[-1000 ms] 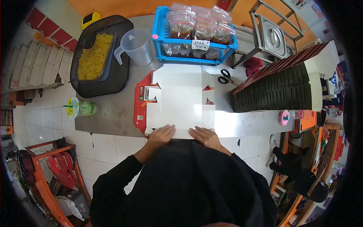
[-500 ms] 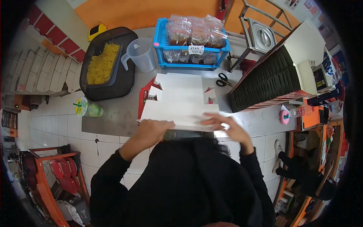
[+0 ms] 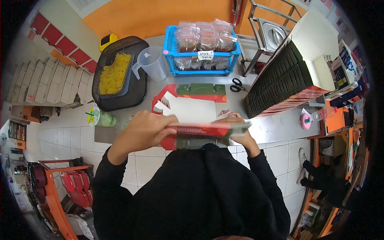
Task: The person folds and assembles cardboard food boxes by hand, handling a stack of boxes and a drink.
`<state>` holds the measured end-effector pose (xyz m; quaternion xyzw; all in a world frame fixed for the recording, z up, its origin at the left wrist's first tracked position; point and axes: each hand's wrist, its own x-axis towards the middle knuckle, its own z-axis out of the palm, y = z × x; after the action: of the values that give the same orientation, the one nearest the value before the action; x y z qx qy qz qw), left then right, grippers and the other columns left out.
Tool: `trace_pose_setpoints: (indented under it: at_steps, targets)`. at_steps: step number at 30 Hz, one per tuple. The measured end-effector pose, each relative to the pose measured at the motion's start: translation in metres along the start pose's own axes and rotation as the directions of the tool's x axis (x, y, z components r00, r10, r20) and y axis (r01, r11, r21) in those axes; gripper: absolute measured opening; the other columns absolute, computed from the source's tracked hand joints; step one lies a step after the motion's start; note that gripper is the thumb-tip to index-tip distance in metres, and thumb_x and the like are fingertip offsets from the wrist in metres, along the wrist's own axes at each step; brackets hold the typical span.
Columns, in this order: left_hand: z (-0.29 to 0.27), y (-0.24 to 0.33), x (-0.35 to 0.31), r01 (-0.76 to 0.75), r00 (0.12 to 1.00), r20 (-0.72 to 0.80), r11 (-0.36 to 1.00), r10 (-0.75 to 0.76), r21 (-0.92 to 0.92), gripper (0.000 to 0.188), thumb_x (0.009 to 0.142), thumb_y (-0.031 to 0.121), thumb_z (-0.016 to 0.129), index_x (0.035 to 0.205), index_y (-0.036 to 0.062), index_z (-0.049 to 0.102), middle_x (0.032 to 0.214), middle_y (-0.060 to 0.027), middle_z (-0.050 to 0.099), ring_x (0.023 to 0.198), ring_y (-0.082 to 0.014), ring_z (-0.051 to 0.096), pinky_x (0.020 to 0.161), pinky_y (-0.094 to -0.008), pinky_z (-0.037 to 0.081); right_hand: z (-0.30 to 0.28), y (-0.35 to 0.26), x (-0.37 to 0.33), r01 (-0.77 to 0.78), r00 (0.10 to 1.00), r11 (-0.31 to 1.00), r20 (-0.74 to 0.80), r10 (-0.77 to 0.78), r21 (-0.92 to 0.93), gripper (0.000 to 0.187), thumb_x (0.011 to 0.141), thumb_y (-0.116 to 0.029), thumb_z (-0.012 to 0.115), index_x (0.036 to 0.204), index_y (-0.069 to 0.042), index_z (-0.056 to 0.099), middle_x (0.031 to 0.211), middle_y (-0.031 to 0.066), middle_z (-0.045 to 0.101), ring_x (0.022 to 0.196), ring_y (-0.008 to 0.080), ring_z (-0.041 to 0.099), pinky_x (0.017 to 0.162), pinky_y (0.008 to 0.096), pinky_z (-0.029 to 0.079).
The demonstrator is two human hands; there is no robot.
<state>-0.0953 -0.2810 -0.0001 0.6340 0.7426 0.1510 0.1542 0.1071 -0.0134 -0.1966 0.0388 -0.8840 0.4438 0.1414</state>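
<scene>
Between my hands is a partly folded cardboard box point(image 3: 194, 110), white inside, with red and green print outside. Its near wall stands raised and is blurred by motion. My left hand point(image 3: 146, 130) grips that wall at its left end, thumb along the edge. Over at the right corner, my right hand point(image 3: 237, 127) has its fingers bent inside and its thumb side behind the raised wall, partly hidden. Beneath the box lies a flat red and green carton sheet point(image 3: 202, 91), showing beyond its far edge and at its near left.
At the back is a blue basket point(image 3: 203, 73) of bagged brown sauce. Left of it stand a clear jug point(image 3: 154, 64) and a tub of yellow food point(image 3: 115, 75) on a black tray point(image 3: 136, 86). Black scissors point(image 3: 238, 85) and a tall stack of nested boxes point(image 3: 286, 74) are at right.
The box's near wall has come up, showing its printed outside. My left hand has shifted to grip its end, and the right hand has closed on the right corner.
</scene>
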Motion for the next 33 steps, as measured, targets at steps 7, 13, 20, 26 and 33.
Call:
trace_pose_setpoints:
  at_steps: [7,13,20,26,33]
  targets:
    - [0.034,-0.024,0.06,0.166,0.959,-0.264,0.963,-0.106,0.215,0.033,0.085,0.027,0.064,0.109,0.0061,0.059,0.102,-0.0167,0.06,0.099,-0.034,0.057,0.089,-0.047,0.042,0.03,-0.002,0.012,-0.403,0.839,0.72,-0.085,0.537,0.565,0.046,0.08,-0.025,0.081,0.113,0.001,0.062,0.105,0.0077,0.067,0.092,0.0135,0.062,0.082,0.0312,0.05]
    - [0.146,-0.06,0.11,0.229,0.884,-0.46,0.934,-0.083,0.273,0.04,0.09,0.024,0.055,0.123,0.0017,0.054,0.109,-0.0141,0.053,0.112,-0.0305,0.049,0.108,-0.0504,0.028,0.044,0.01,0.011,-0.59,0.675,0.531,0.012,0.738,0.608,0.044,0.079,-0.028,0.081,0.108,0.002,0.066,0.098,0.0076,0.069,0.088,0.0131,0.062,0.08,0.0294,0.05]
    - [0.199,-0.077,0.113,0.329,0.836,-0.504,0.933,-0.217,0.145,0.048,0.094,0.028,0.052,0.134,0.0026,0.048,0.132,-0.0144,0.051,0.132,-0.0302,0.041,0.112,-0.0534,0.024,0.061,0.003,0.015,-0.708,0.556,0.588,-0.206,0.805,0.391,0.067,0.068,-0.039,0.087,0.111,0.005,0.061,0.099,0.0165,0.069,0.088,0.0241,0.067,0.08,0.0349,0.052]
    - [0.239,-0.057,0.083,0.264,0.918,-0.328,0.961,-0.224,0.084,0.059,0.094,0.034,0.05,0.143,0.0014,0.039,0.149,-0.0107,0.039,0.141,-0.03,0.031,0.115,-0.053,0.017,0.084,-0.014,0.001,-0.843,0.448,0.506,-0.282,0.848,0.183,0.075,0.065,-0.042,0.088,0.109,0.004,0.05,0.095,0.0264,0.066,0.091,0.0388,0.065,0.079,0.0422,0.052]
    - [0.253,-0.063,0.08,0.256,0.927,-0.299,0.964,-0.225,0.068,0.063,0.093,0.033,0.051,0.144,-0.0006,0.035,0.153,-0.0127,0.033,0.144,-0.0295,0.025,0.116,-0.0513,0.016,0.106,0.001,-0.016,-0.79,0.572,0.591,-0.54,0.617,-0.162,0.079,0.058,-0.042,0.091,0.109,0.005,0.054,0.098,0.02,0.058,0.094,0.038,0.057,0.082,0.0452,0.047]
